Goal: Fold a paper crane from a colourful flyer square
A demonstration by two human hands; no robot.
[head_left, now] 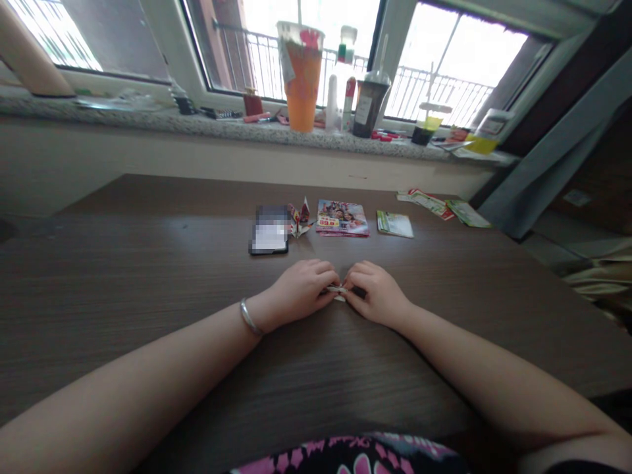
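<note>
Between my two hands, low over the brown table (pixel 207 276), is a small piece of folded paper (pixel 338 289), pale in colour and mostly covered by fingers. My left hand (pixel 305 288) pinches its left end, and my right hand (pixel 376 294) pinches the right end. Just beyond them stands a folded paper crane (pixel 300 220) with red and printed patches. Beside the crane lies a dark-edged phone (pixel 269 230), its screen blurred out. A stack of colourful printed square sheets (pixel 342 218) rests right of the crane.
A smaller green-and-white stack of paper (pixel 395 224) and loose printed strips (pixel 444 209) lie at the back right. Along the stone windowsill (pixel 222 125) stand a tall cup of orange drink (pixel 300 79), a dark drink cup (pixel 370 105) and several bottles.
</note>
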